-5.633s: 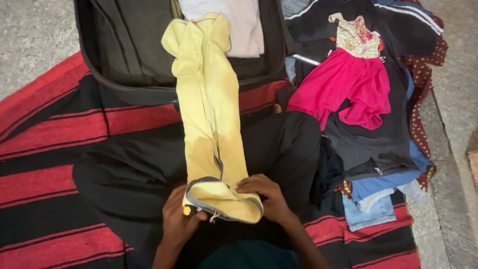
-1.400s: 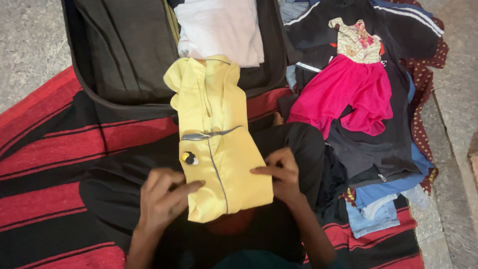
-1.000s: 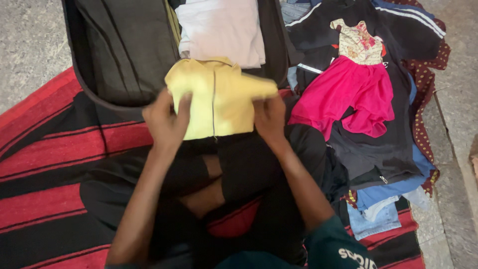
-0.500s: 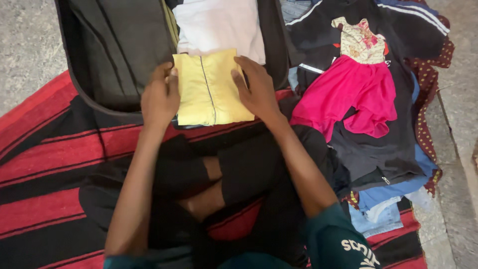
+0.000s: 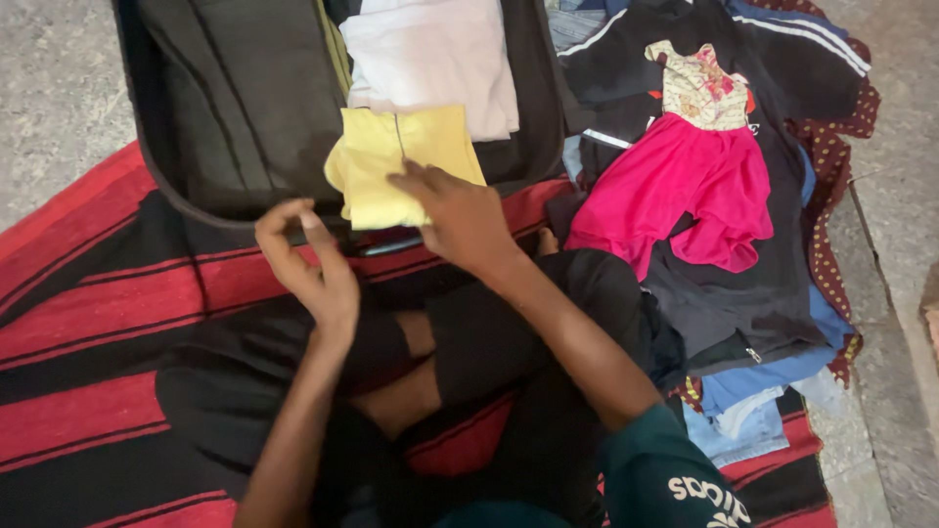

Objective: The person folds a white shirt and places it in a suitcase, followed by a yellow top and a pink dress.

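Note:
A folded yellow garment (image 5: 396, 156) lies over the near rim of an open black suitcase (image 5: 245, 108), just below a folded pale pink garment (image 5: 430, 54) inside it. My right hand (image 5: 460, 210) rests on the yellow garment's lower right part, fingers pressing it. My left hand (image 5: 308, 264) hovers just left of and below the garment, fingers loosely curled, holding nothing.
A pile of clothes lies to the right: a pink dress with a patterned top (image 5: 685, 176), a black jacket with white stripes (image 5: 782, 59), blue jeans (image 5: 753, 411). Everything sits on a red and black striped blanket (image 5: 88, 313) on a stone floor (image 5: 49, 78).
The long yellow garment was folded into a small square and moved up into the suitcase edge. My left hand has lifted off it and drawn back; my right hand stays on it.

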